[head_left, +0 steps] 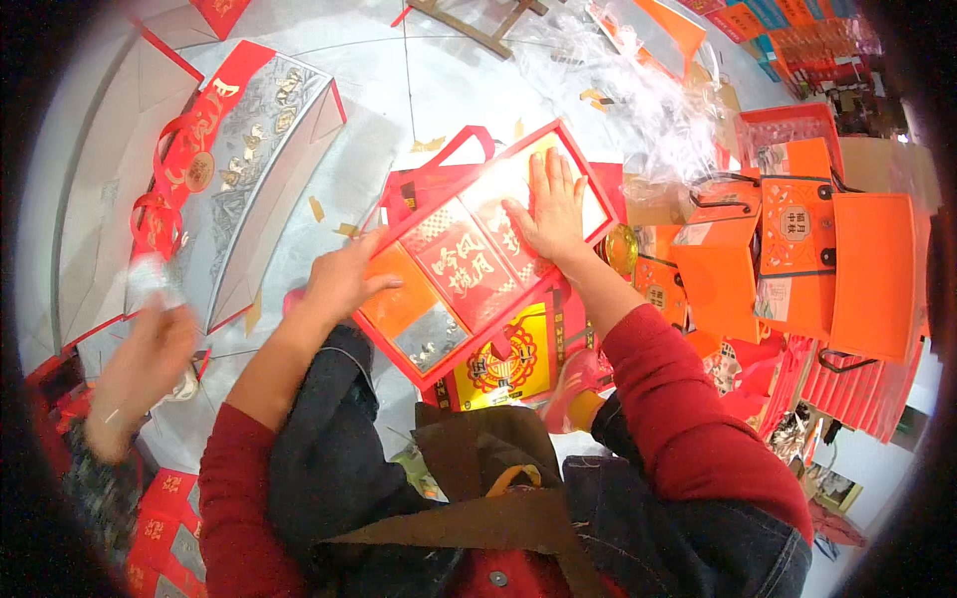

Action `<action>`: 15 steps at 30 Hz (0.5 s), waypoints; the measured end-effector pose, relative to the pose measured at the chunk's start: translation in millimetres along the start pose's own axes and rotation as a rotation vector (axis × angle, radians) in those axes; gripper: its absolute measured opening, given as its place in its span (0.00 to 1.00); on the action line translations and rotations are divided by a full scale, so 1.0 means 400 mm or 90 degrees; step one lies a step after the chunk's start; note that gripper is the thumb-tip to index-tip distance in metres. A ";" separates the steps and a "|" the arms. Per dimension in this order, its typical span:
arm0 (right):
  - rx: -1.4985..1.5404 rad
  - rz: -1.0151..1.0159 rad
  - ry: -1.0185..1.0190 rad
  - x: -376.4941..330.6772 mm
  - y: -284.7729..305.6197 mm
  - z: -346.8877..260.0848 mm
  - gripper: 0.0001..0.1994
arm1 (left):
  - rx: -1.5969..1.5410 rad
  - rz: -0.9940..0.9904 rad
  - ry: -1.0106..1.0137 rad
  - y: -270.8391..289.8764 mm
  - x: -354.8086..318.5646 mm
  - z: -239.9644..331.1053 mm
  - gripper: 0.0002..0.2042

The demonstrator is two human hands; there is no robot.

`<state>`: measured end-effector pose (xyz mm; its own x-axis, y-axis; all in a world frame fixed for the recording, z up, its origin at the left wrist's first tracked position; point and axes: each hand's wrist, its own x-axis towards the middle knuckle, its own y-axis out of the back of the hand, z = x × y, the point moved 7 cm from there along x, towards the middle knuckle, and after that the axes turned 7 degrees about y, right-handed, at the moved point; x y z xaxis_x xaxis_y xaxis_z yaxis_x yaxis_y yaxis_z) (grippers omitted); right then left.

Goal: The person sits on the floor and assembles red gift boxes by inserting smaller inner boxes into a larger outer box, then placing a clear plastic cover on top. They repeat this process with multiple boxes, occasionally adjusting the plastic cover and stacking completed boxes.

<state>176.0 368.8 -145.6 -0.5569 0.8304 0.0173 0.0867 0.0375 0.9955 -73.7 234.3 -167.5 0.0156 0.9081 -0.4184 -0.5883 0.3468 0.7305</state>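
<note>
A shallow red gift box (461, 358) lies tilted in front of my knees, filled with red, orange, yellow and grey flat packs. My left hand (342, 281) grips its left edge, thumb over the rim and fingers partly hidden behind it. Flat on the packs at the upper right end rests my right hand (551, 209), fingers stretched out and thumb apart. Two red packs with gold lettering (464, 261) show between my hands. Beneath the box are a red bag (404, 199) with a ribbon handle and a yellow-and-red printed package (523, 354).
At the left, another person's blurred hand (145, 364) is near a long grey carton (261, 149) with a red ribbon band. Orange gift boxes with black handles (793, 234) are stacked at the right. Crumpled clear plastic (648, 120) and tape scraps (317, 208) litter the floor.
</note>
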 end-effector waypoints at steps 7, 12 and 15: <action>0.037 0.043 -0.006 0.001 -0.022 -0.028 0.40 | -0.027 0.005 -0.059 -0.016 0.003 -0.023 0.40; 0.216 -0.012 -0.059 0.006 -0.014 0.058 0.35 | 0.062 -0.013 -0.021 0.016 -0.011 0.041 0.40; 0.374 0.302 -0.055 -0.064 0.157 0.149 0.26 | 0.018 0.087 -0.112 0.044 -0.042 0.031 0.37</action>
<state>244.9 383.1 -89.2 -0.2850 0.8712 0.3998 0.7399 -0.0652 0.6696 -74.2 228.0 -141.0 0.0802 0.9731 -0.2158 -0.5712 0.2223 0.7902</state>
